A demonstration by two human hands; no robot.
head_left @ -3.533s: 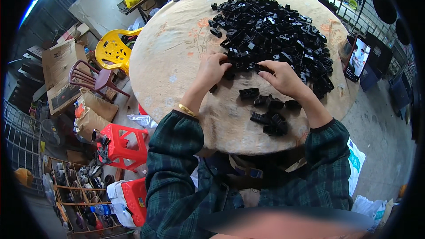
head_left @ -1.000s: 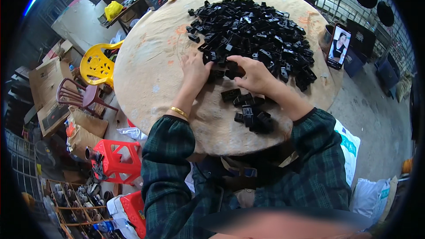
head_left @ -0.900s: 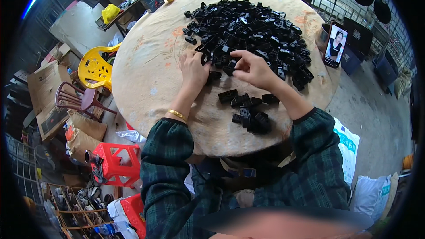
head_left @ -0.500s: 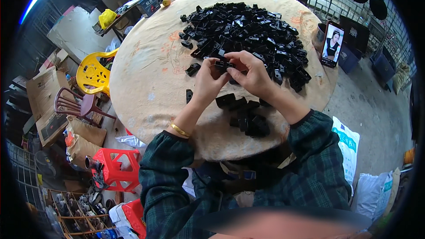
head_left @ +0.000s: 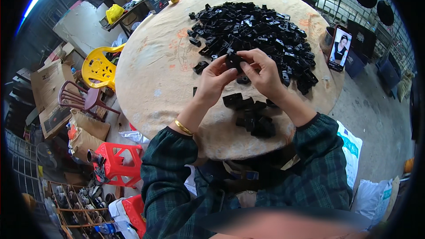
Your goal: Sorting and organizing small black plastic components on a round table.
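Between my two hands is a small black plastic part [head_left: 233,61], held up over the table. My left hand [head_left: 213,82] grips it from the left with thumb and fingers. From the other side my right hand [head_left: 261,71] pinches the same part. Just beyond my fingers spreads a large heap of similar black parts [head_left: 256,26]. Closer to me, between my forearms, lies a smaller pile of black parts [head_left: 253,121]. A single black piece [head_left: 200,67] rests left of my fingers.
The round table [head_left: 150,75] wears a cream floral cloth. A phone [head_left: 339,48] stands upright at its right edge. To the left are a yellow chair [head_left: 98,68], a small maroon chair [head_left: 84,97] and a red stool [head_left: 117,161]. White sacks [head_left: 374,197] sit at lower right.
The black part in my hands has been turned, so a broader dark face shows. The whole view has shifted slightly, and both hands remain closed on the part.
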